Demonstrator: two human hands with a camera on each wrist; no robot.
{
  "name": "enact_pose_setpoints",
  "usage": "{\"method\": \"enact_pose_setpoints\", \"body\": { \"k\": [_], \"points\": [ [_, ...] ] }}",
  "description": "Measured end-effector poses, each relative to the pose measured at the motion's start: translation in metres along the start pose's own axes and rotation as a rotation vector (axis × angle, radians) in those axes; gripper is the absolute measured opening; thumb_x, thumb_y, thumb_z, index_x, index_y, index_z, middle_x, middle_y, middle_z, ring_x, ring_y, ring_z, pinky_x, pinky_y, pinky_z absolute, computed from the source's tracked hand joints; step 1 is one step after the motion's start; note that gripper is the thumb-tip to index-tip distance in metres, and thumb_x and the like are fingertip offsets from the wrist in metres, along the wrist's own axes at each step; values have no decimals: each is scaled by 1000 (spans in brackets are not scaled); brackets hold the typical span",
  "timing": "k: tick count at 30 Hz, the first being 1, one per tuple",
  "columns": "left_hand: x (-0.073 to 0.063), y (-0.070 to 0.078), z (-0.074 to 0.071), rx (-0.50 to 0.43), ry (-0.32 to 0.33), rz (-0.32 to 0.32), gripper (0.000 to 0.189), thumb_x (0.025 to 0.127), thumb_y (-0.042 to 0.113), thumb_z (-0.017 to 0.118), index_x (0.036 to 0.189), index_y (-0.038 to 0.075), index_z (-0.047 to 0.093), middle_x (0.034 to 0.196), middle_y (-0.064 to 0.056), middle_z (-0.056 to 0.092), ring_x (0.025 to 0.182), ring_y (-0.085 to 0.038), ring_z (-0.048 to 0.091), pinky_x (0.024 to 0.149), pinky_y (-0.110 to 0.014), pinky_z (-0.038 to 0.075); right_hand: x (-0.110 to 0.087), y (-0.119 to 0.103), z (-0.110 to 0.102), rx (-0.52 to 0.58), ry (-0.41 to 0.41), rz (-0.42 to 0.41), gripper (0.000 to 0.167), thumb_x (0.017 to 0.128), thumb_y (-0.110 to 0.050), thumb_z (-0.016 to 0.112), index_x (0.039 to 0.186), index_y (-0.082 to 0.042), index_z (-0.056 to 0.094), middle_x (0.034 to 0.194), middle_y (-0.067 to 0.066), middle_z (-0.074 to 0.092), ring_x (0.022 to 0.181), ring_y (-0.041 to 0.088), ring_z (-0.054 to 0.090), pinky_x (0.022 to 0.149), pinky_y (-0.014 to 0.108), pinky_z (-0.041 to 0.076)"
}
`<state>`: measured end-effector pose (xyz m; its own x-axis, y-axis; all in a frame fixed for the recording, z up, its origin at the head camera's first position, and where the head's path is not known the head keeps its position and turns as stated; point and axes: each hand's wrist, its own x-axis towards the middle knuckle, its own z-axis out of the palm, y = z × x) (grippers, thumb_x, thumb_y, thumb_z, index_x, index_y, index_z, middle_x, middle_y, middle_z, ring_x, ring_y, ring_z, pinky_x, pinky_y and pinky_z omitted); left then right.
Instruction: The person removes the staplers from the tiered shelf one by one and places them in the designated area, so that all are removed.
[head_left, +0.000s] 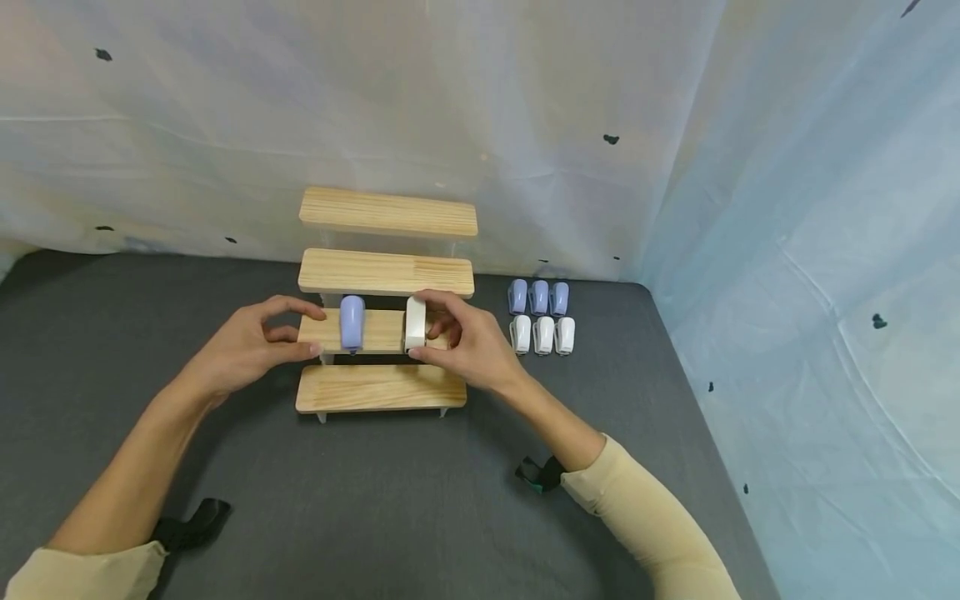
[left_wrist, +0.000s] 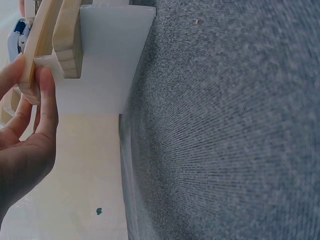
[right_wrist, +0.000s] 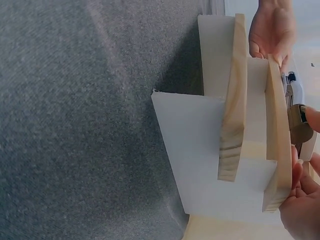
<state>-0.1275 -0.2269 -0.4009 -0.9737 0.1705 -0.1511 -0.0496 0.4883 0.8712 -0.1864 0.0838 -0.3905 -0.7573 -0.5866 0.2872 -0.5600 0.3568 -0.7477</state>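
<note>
A stepped wooden shelf (head_left: 382, 390) with several boards stands on the dark cloth. At the left end of its second board from the bottom, my left hand (head_left: 243, 346) pinches the wood; the left wrist view shows fingertips on both faces of the board (left_wrist: 31, 90). A lavender stapler (head_left: 352, 322) stands on that board, near the left hand. Toward the board's right end, my right hand (head_left: 476, 343) holds a white stapler (head_left: 415, 323) between thumb and fingers. The right wrist view shows the held stapler (right_wrist: 300, 125) at the board, partly hidden by fingers.
Right of the shelf, lavender staplers (head_left: 538, 297) form a row behind a row of white staplers (head_left: 543, 335) on the dark cloth (head_left: 375, 508). A pale curtain (head_left: 360, 100) hangs behind, and another runs along the right side. Two higher boards (head_left: 386, 271) rise behind the hands.
</note>
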Motion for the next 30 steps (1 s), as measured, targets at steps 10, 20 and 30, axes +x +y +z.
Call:
{"method": "enact_pose_setpoints", "body": {
  "k": [10, 20, 30],
  "points": [
    [1, 0, 0, 2, -2, -15, 54, 93, 26, 74, 140, 13, 51, 122, -17, 65, 96, -15, 65, 81, -25, 45, -5, 0, -6, 43, 10, -4, 67, 79, -12, 86, 139, -13, 54, 89, 7, 65, 73, 17, 62, 67, 28, 52],
    [1, 1, 0, -9, -3, -13, 55, 92, 26, 74, 139, 12, 51, 127, -18, 62, 96, -15, 65, 80, -24, 45, -12, 0, -11, 22, -10, -29, 68, 81, -14, 85, 141, -14, 54, 121, 4, 65, 92, 18, 66, 73, 28, 54],
    [0, 1, 0, -5, -3, -11, 55, 93, 25, 74, 140, 12, 50, 116, -16, 67, 95, -21, 65, 79, -24, 43, -22, 2, -18, 24, -23, -40, 69, 81, -14, 85, 142, -10, 52, 128, 3, 63, 99, 17, 66, 84, 32, 52]
  ]
}}
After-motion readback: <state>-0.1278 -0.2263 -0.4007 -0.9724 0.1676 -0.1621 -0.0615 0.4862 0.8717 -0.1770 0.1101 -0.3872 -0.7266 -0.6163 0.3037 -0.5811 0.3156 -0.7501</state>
